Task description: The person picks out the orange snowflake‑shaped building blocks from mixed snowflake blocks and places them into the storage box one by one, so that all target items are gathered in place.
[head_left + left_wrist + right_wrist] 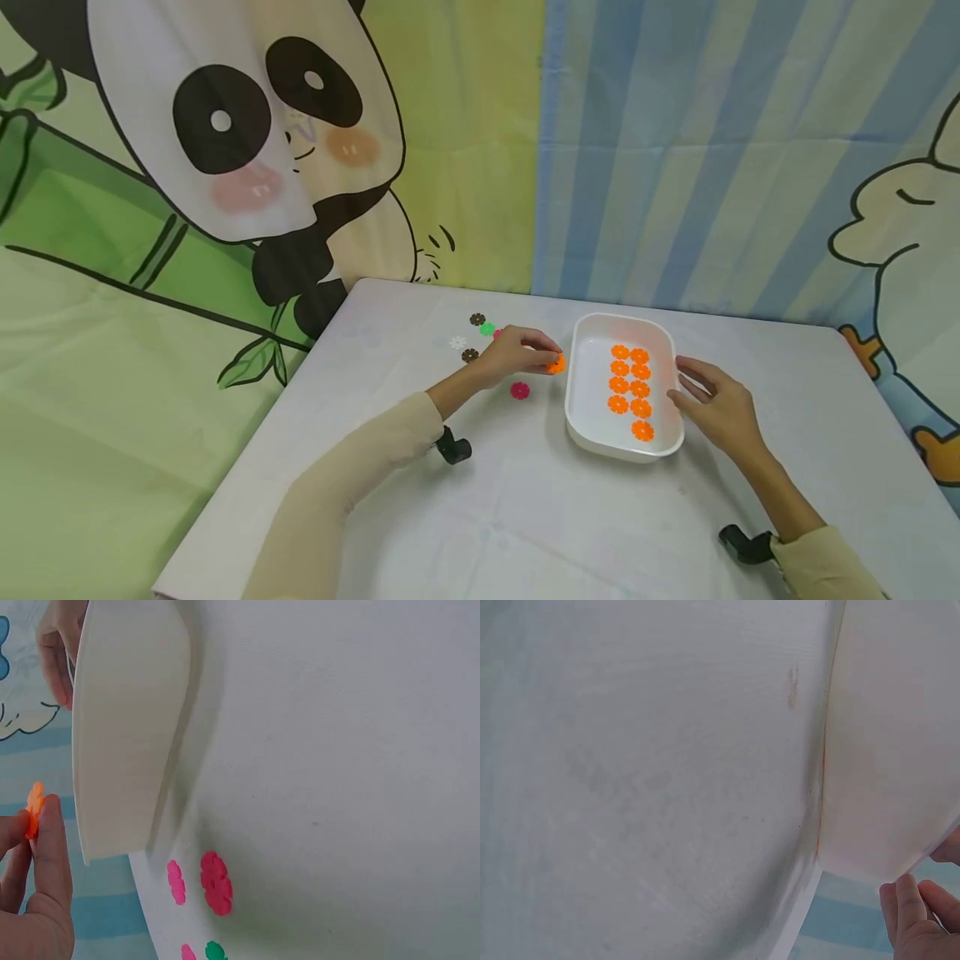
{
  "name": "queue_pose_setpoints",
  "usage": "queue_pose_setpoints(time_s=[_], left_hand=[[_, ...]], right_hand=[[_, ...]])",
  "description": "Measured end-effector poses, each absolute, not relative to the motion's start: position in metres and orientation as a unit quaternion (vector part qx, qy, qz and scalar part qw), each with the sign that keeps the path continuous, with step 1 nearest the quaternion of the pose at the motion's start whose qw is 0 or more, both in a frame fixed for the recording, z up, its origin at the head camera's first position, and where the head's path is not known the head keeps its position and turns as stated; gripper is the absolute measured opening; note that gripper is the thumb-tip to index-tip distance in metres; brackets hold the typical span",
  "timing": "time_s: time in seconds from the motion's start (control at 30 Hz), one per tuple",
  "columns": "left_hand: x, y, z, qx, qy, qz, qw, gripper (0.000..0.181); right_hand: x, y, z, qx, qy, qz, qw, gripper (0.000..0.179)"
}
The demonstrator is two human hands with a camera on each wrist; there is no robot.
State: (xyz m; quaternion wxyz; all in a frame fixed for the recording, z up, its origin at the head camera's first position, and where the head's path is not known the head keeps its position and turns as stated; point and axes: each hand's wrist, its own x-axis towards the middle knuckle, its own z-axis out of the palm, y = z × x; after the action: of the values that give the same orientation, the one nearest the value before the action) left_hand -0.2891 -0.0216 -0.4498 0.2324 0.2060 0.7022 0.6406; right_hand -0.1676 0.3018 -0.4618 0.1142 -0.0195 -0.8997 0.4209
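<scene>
My left hand (513,354) pinches an orange flower-shaped plastic disc (556,364) between thumb and fingertips, just left of the white tray (581,425). In the left wrist view that disc (35,810) stands on edge at the fingertips, close to the tray's wall. Inside the tray several orange discs (618,385) lie flat in two columns, the right one reaching lower. With my right hand (723,412) I hold the tray's right rim, the thumb over the edge. The right wrist view shows those fingers (911,907) against the rim from outside.
Left of the tray a crimson disc (520,390) lies by itself. Farther back are brown (477,319), green (487,329) and white discs (457,342), partly behind my left hand. A printed curtain (465,150) hangs behind the white table (480,517).
</scene>
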Motion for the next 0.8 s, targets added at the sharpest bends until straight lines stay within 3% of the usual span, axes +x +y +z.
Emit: queue_pose_setpoints(time_s=[0.3, 0.53, 0.8], left_hand=[[-0.284, 0.017, -0.440, 0.196, 0.716, 0.616, 0.263, 0.007], [-0.278, 0.044, -0.438, 0.215, 0.685, 0.631, 0.295, 0.015], [-0.274, 0.070, -0.446, 0.224, 0.721, 0.583, 0.300, 0.008]], right_hand=[[-0.167, 0.302, -0.459, -0.020, -0.895, 0.431, 0.111, 0.059], [-0.166, 0.303, -0.460, -0.018, -0.895, 0.433, 0.107, 0.060], [-0.168, 0.303, -0.461, -0.012, -0.893, 0.435, 0.109, 0.060]])
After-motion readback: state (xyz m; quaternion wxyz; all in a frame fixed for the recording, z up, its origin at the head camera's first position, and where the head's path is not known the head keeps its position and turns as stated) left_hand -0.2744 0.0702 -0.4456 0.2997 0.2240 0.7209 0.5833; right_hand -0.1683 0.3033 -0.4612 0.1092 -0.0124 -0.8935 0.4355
